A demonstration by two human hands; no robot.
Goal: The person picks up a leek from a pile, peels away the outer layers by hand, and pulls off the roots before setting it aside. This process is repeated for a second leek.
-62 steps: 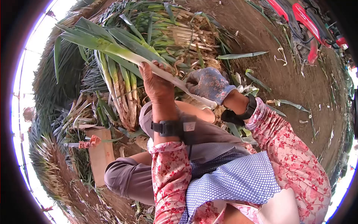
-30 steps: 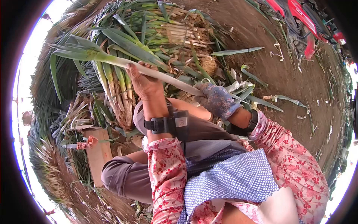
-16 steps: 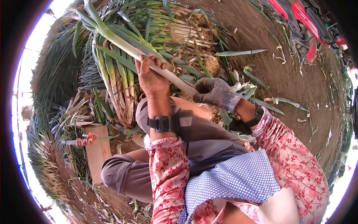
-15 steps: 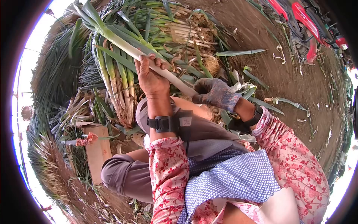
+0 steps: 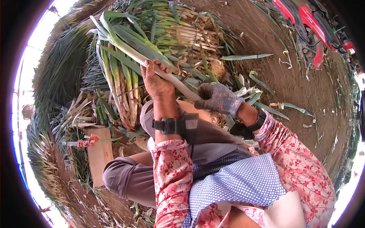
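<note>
A long leek (image 5: 173, 81) slants across my lap, its white shaft toward the lower right and its green leaves toward the upper left. My left hand (image 5: 156, 81) is bare and wraps around the middle of the shaft. My right hand (image 5: 220, 99), in a dirty grey-blue glove, is closed on the lower white end, hiding the tip. Just left of my left hand lies a bunch of leeks (image 5: 119, 91) with yellowing stalks. Beyond the hands is a pile of leeks (image 5: 194, 38) with roots facing right.
A larger heap of leeks (image 5: 57, 76) rises at the left. Near my knee stands a cardboard piece (image 5: 99, 155), beside a knife with a wrapped handle (image 5: 89, 141). Loose leaves (image 5: 247, 57) are scattered over the soil (image 5: 304, 98). A red machine (image 5: 313, 24) is at the upper right.
The leek's leafy end has shifted slightly right and down. Both hands keep their grip on the shaft and have barely moved.
</note>
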